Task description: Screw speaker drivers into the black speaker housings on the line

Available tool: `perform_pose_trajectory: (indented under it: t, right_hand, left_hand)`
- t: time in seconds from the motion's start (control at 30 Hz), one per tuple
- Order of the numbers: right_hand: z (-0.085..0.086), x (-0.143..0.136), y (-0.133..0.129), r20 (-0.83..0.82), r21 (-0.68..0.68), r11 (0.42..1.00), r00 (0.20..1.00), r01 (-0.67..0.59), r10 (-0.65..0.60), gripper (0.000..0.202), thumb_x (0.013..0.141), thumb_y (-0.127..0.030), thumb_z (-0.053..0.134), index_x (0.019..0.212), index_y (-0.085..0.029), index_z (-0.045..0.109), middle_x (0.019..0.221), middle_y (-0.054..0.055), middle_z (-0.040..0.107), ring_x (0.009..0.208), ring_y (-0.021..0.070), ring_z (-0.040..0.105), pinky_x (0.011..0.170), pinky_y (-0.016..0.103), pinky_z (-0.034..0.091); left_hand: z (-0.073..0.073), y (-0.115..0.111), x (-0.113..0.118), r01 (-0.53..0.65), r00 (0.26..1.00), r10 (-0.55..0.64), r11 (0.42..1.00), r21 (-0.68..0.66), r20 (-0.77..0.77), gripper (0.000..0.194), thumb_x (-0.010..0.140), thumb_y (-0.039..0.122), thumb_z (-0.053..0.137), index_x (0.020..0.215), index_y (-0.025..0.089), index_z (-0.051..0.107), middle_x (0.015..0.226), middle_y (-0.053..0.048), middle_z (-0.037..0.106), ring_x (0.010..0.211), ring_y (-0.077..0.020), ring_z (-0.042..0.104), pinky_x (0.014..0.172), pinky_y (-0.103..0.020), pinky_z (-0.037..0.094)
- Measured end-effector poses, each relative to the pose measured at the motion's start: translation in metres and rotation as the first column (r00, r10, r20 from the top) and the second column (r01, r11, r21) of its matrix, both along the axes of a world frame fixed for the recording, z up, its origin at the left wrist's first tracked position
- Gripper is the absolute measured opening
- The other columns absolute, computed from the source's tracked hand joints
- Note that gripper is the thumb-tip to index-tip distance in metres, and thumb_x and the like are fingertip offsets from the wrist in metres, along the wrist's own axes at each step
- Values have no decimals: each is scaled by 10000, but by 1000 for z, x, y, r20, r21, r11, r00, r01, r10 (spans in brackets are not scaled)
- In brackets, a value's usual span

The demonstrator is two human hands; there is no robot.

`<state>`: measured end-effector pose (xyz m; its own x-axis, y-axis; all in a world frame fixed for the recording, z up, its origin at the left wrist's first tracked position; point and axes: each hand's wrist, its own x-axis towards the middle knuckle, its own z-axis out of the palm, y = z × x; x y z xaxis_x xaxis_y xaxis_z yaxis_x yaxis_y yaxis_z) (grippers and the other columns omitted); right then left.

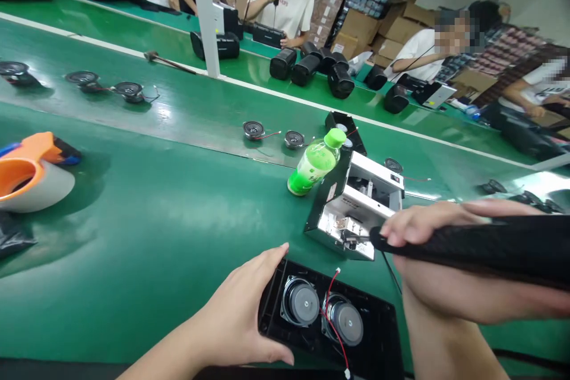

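My left hand (238,312) grips the left end of a black speaker panel (378,323), thumb at the near edge and fingers at the far edge. Two round speaker drivers (304,303) sit in the panel, magnets up, with a red wire (328,297) running across them. Held in my right hand (427,222) is a black electric screwdriver (499,246). Its tip points left into the front of a black-and-white screw feeder (356,205); whether a screw is on the tip I cannot tell.
A green-capped bottle (314,163) stands against the feeder. A tape dispenser (48,181) is at the left. Loose speaker drivers (129,91) lie along the belt (200,124). Across it, several people work beside black speaker housings (307,68). A white post (205,18) rises at the back.
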<state>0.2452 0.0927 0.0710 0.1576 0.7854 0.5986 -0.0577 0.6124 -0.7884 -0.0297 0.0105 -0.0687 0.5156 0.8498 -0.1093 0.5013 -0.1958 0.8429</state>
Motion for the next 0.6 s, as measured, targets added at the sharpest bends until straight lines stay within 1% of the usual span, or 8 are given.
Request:
perform_pose_trajectory:
  t: [0.07, 0.13, 0.2, 0.3, 0.37, 0.47, 0.57, 0.6]
  right_hand:
    - [-9, -9, 12, 46, 39, 999, 999, -9, 7, 766, 843, -975, 523, 1046, -267, 733, 570, -18, 684, 408, 224, 594, 390, 383, 514]
    - [-12, -15, 18, 75, 5, 1000, 997, -4, 4, 818, 848, -1005, 446, 1075, -265, 714, 557, -21, 684, 369, 218, 568, 353, 381, 496]
    - [-11, -17, 20, 79, -23, 999, 996, 35, -33, 835, 850, -1012, 424, 1127, -270, 688, 554, -29, 685, 352, 219, 556, 333, 380, 491]
    - [-7, -13, 22, 59, -61, 993, 993, 102, -98, 841, 888, -988, 392, 1224, -267, 666, 534, -47, 657, 335, 219, 533, 297, 367, 465]
    - [-6, -10, 22, 38, -95, 989, 993, 112, -109, 845, 904, -975, 377, 1265, -266, 661, 533, -51, 644, 341, 216, 527, 291, 355, 451]
    - [-8, -7, 20, 2, -161, 983, 996, 85, -86, 831, 908, -964, 390, 1286, -275, 659, 543, -49, 639, 366, 206, 532, 324, 341, 464]
    - [-5, -5, 9, -52, -178, 983, 997, 41, -51, 786, 889, -954, 461, 1254, -292, 676, 550, -44, 640, 378, 208, 539, 347, 344, 470]
    - [-2, -5, 4, -74, -183, 982, 996, 36, -51, 764, 878, -944, 500, 1243, -298, 682, 559, -42, 644, 387, 212, 541, 354, 350, 470]
  left_hand:
    - [-4, -2, -1, -8, 1000, 8, 999, 33, -3, 1500, 649, 775, 966, 1791, 387, 75, 1831, -137, 309, 1651, -481, 356, 1321, -677, 396]
    - [-7, -3, -2, -9, 1000, 9, 999, 54, -3, 1495, 656, 803, 946, 1786, 414, 48, 1830, -120, 317, 1645, -472, 374, 1318, -677, 403]
    - [-7, -3, -2, -7, 1000, 8, 998, 58, -3, 1487, 659, 825, 930, 1781, 431, 39, 1829, -109, 322, 1639, -469, 388, 1312, -685, 408]
    - [-7, -3, -1, -13, 1000, 14, 999, 49, -11, 1491, 648, 824, 935, 1780, 429, 50, 1830, -110, 321, 1640, -473, 384, 1312, -694, 403]
    - [-8, -3, -1, -17, 1000, 17, 999, 40, -17, 1506, 637, 804, 955, 1781, 424, 53, 1833, -116, 309, 1647, -477, 368, 1317, -700, 388]
    - [-10, -4, -3, -13, 1000, 13, 999, 37, 3, 1533, 632, 781, 973, 1782, 432, 21, 1839, -125, 291, 1655, -479, 349, 1321, -710, 370]
    - [-11, -4, -7, -7, 994, 2, 999, 51, 108, 1656, 548, 778, 1010, 1786, 411, -27, 1845, -156, 256, 1650, -498, 346, 1313, -715, 370]
    - [-9, -3, -8, -24, 988, 15, 998, 58, 154, 1652, 546, 763, 1019, 1789, 402, -8, 1841, -164, 265, 1644, -497, 361, 1309, -708, 381]
